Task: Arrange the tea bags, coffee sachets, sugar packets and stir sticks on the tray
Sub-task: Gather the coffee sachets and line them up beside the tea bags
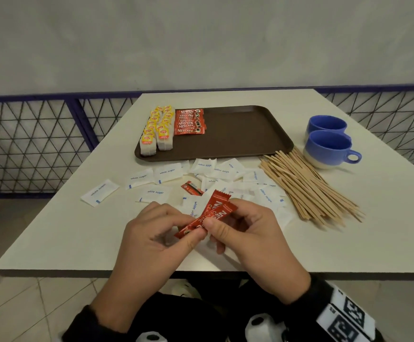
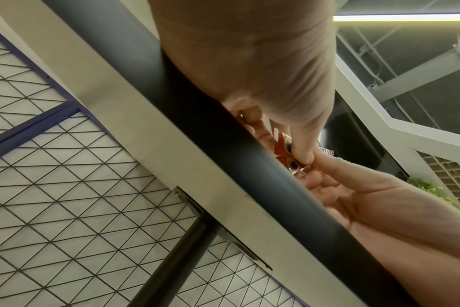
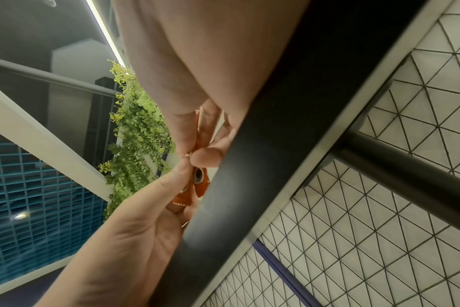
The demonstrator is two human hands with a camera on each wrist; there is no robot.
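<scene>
Both hands meet above the near edge of the pale rectangular worktop [image 1: 82,230]. The left hand [image 1: 151,233] and right hand [image 1: 247,230] share two red foil coffee sachets [image 1: 215,211], held fanned apart at their far ends and crossed at the near ends. Grip state: left thumb and fingers pinch the near ends of the sachets; right thumb and forefinger pinch them at mid-length. In the wrist views, the same red sachets appear between the fingertips, seen from below the worktop edge.

A dark brown rectangular plastic tray [image 1: 238,134] lies toward the far edge of the worktop. Two rows of yellow-tagged white tea bags [image 1: 155,129] fill its left end; just beside them, on their right, a column of red coffee sachets [image 1: 189,120] overlaps like shingles. The right part of the tray is bare.

Between the tray's near rim and the hands, white paper sugar packets with blue lettering [image 1: 166,172] lie scattered on the worktop. One further red sachet [image 1: 191,188] lies among them, reverse side up. A loose heap of thin wooden stir sticks [image 1: 307,188] lies to the right of the packets, its far ends near the tray's near right corner. Two blue ceramic cups [image 1: 329,144] stand at the right edge, touching each other
</scene>
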